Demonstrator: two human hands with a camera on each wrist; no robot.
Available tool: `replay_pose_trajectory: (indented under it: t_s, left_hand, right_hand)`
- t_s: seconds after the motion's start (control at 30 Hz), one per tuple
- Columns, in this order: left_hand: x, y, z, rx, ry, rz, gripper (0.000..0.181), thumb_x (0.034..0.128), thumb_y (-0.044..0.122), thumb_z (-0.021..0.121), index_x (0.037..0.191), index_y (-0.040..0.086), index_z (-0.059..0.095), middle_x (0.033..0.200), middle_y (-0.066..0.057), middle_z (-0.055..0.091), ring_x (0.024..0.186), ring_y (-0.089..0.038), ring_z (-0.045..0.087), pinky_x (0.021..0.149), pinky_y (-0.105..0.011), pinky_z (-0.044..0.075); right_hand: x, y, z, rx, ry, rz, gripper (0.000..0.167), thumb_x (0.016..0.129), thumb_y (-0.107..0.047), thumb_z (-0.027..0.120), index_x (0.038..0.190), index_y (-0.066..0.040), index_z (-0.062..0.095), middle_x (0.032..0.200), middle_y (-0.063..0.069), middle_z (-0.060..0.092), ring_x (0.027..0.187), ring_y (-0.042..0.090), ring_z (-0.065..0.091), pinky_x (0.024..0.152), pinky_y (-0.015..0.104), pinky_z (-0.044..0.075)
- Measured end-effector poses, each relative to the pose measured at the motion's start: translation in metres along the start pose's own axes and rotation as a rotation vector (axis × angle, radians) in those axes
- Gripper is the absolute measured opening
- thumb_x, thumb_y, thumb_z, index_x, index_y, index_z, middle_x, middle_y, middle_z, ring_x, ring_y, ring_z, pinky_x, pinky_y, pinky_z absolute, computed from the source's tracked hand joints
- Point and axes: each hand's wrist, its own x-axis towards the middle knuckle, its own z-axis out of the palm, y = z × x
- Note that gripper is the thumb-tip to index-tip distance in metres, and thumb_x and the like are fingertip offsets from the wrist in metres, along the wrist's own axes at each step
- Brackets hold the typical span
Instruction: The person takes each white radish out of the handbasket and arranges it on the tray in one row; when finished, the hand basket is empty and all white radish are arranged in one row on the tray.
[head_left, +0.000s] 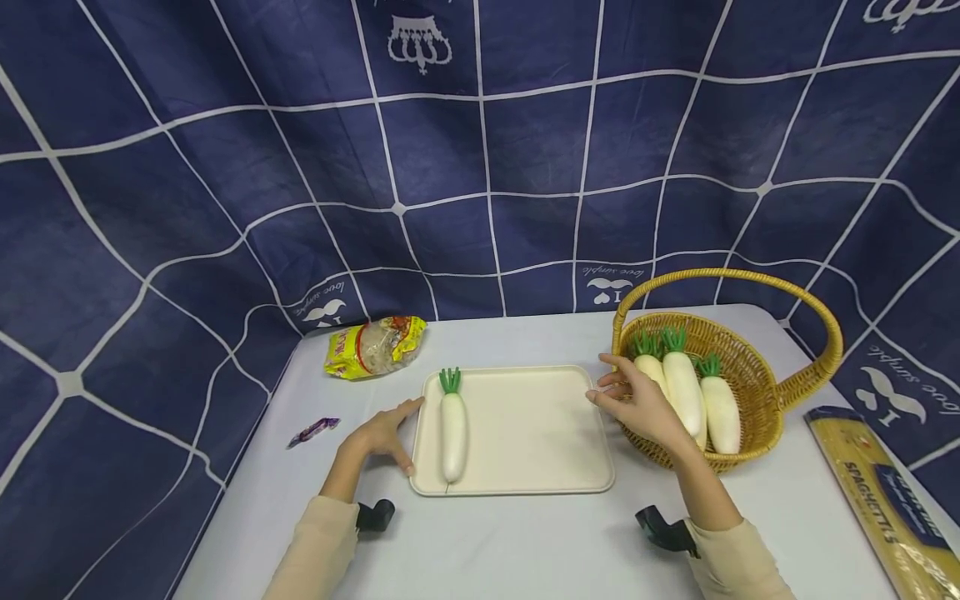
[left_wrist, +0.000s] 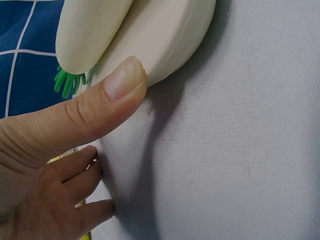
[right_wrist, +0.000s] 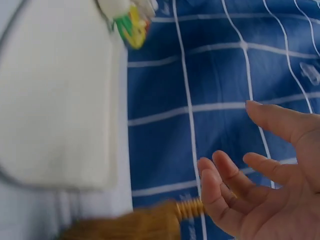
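Note:
A cream tray [head_left: 532, 433] lies in the middle of the white table, with one white radish [head_left: 453, 437] with green leaves along its left side. The left hand [head_left: 380, 435] is at the tray's left edge; in the left wrist view its thumb [left_wrist: 122, 82] touches the rim, fingers spread. Above the tray's right edge, the right hand [head_left: 637, 404] holds nothing, its fingers loosely bent in the right wrist view. Just right of that hand stands a wicker basket [head_left: 757, 400] with a tall handle, holding several white radishes [head_left: 682, 387], partly hidden by the hand and arm.
A yellow plastic food packet [head_left: 375, 346] lies at the back left of the table. Nearer the left edge is a small purple wrapped candy [head_left: 313, 431]. A spaghetti pack [head_left: 881, 492] lies at the right edge. Behind the table hangs a blue checked cloth [head_left: 525, 150].

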Motion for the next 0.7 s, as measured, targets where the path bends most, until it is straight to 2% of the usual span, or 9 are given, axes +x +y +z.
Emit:
replay_pose_trajectory:
  t_s: [0.23, 0.57, 0.7]
  left_hand:
    - [-0.002, 0.002, -0.002, -0.001, -0.009, -0.002, 0.120, 0.0453, 0.012, 0.092, 0.147, 0.009, 0.030, 0.150, -0.025, 0.025, 0.135, -0.048, 0.022, 0.108, -0.063, 0.021]
    - [-0.001, 0.002, -0.001, -0.003, -0.005, -0.006, 0.119, 0.0454, 0.010, 0.092, 0.147, 0.010, 0.030, 0.150, -0.024, 0.024, 0.136, -0.046, 0.023, 0.109, -0.060, 0.022]
    - [0.000, 0.001, -0.001, -0.009, -0.004, -0.003, 0.120, 0.0450, 0.010, 0.092, 0.148, 0.010, 0.030, 0.150, -0.024, 0.024, 0.136, -0.046, 0.023, 0.109, -0.060, 0.022]
  right_hand:
    - [-0.007, 0.012, -0.038, -0.020, 0.037, 0.043, 0.065, 0.088, -0.016, 0.066, 0.139, 0.008, 0.033, 0.109, 0.029, 0.059, 0.092, 0.037, 0.063, 0.068, 0.023, 0.054]
    - [-0.017, 0.031, -0.071, -0.106, 0.077, 0.181, 0.072, 0.090, -0.029, 0.063, 0.142, 0.006, 0.028, 0.117, 0.032, 0.053, 0.102, 0.047, 0.056, 0.074, 0.043, 0.055]
    - [-0.020, 0.039, -0.076, -0.141, 0.085, 0.228, 0.075, 0.089, -0.032, 0.064, 0.142, 0.006, 0.027, 0.117, 0.033, 0.052, 0.103, 0.047, 0.054, 0.075, 0.044, 0.053]
